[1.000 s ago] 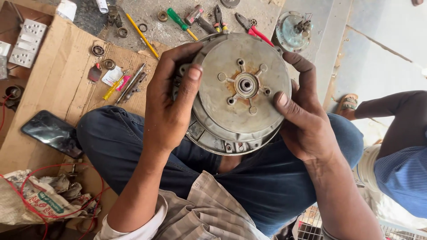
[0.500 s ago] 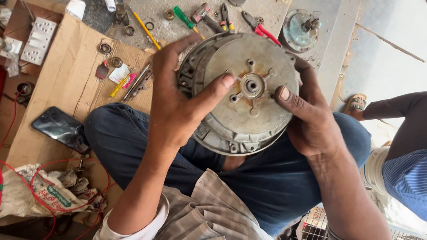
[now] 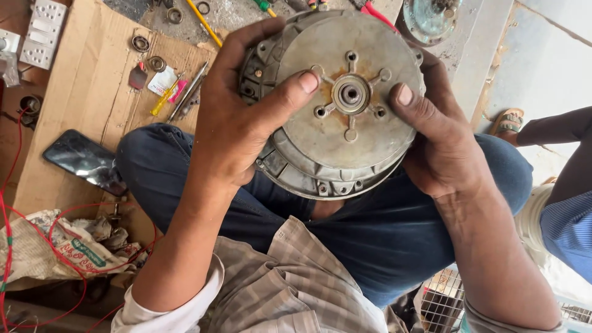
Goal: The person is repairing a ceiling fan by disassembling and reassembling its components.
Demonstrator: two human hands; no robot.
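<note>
The motor housing [image 3: 339,105], a round grey metal casing with a flat cover plate, is held above the person's lap, its face turned up toward the camera. At the centre of the cover sits a bearing hub [image 3: 350,94] with rust staining and a ring of small holes around it. The cover is seated on the ribbed body below; whether any fasteners are fitted in the rim holes cannot be told. The left hand [image 3: 237,120] is wrapped around the left edge of the casing, thumb pressed flat on the cover just beside the hub. The right hand [image 3: 441,145] grips the right edge, its thumb likewise on the cover. Both hands are closed firmly on the housing. On the cardboard sheet [image 3: 80,105] to the left lie loose bearings [image 3: 140,43], a yellow screwdriver [image 3: 203,23] and a dark phone [image 3: 83,160]. A second round part [image 3: 431,18] lies at the top right, apart.
</note>
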